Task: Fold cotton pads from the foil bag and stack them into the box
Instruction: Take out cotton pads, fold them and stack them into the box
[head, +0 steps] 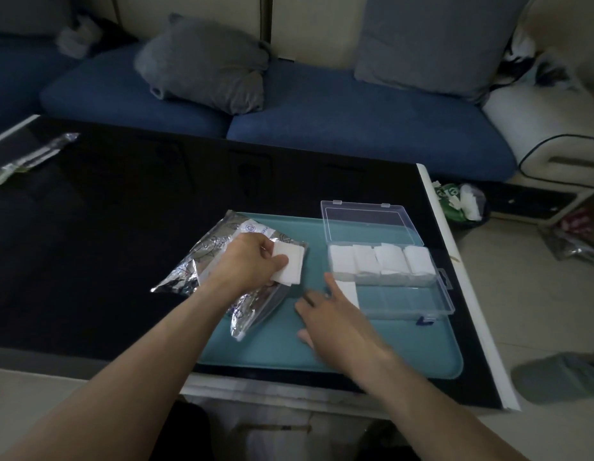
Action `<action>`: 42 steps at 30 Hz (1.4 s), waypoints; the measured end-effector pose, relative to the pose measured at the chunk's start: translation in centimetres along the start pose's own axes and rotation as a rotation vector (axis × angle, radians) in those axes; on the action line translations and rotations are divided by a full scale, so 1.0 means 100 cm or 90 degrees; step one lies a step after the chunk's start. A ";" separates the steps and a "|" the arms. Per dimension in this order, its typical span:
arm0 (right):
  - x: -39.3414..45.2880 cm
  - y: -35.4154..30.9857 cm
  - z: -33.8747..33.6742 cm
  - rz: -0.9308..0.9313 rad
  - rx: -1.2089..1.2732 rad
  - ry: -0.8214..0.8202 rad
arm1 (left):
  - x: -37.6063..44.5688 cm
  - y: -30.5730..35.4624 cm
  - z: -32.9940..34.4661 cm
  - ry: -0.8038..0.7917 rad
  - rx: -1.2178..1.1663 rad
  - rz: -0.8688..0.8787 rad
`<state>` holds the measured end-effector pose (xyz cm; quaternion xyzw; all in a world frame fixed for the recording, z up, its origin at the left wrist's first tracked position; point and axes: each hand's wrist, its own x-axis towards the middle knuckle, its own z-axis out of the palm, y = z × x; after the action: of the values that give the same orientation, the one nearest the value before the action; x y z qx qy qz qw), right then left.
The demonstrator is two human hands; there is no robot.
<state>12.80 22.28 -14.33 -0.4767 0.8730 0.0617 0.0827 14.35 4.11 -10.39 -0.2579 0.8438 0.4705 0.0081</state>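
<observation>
A crinkled silver foil bag (202, 261) lies on the left part of a teal mat (372, 341). My left hand (249, 261) pinches a white cotton pad (290, 264) just above the bag's mouth. The clear plastic box (405, 294) sits open on the right side of the mat, its lid (368, 221) laid back. Several stacks of folded pads (382, 261) fill its far row, and one folded pad (349, 292) lies in the near left corner. My right hand (329, 314) hovers with spread, relaxed fingers next to that corner and holds nothing.
The mat rests on a black glass table (122, 211) with a white rim at the right. Another foil packet (26, 161) lies at the far left. A blue sofa (289, 118) with grey cushions stands behind. A small bin (462, 204) sits on the floor to the right.
</observation>
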 end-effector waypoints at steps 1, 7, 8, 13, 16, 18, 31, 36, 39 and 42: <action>-0.008 -0.004 0.007 -0.020 0.010 0.007 | -0.002 0.001 0.001 0.002 -0.007 0.005; -0.041 -0.004 0.035 0.041 0.021 0.136 | -0.023 0.009 0.020 -0.059 0.000 0.058; -0.045 -0.005 0.035 0.047 0.005 0.138 | -0.027 0.009 0.023 -0.070 0.012 0.067; -0.056 -0.019 0.044 0.016 -0.037 0.165 | -0.039 0.003 0.037 -0.094 0.130 0.117; -0.064 -0.019 0.052 -0.082 0.023 0.208 | -0.048 -0.001 0.039 -0.078 0.164 0.131; -0.071 -0.016 0.057 -0.091 0.133 0.232 | -0.054 -0.004 0.038 -0.074 0.150 0.131; -0.088 0.016 -0.027 0.187 0.814 0.265 | -0.081 -0.004 0.040 -0.149 -0.044 0.143; -0.081 0.023 -0.034 0.228 0.781 0.286 | -0.090 0.008 0.035 -0.256 -0.144 0.094; -0.077 0.027 -0.033 0.246 0.774 0.265 | -0.093 0.013 0.034 -0.259 -0.194 0.065; -0.076 0.030 -0.032 0.268 0.790 0.257 | -0.095 0.016 0.036 -0.256 -0.235 0.039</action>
<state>14.05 29.48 -9.57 -0.1633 0.8190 -0.5255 0.1626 21.09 11.71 -8.67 -0.1306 0.7329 0.6579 0.1138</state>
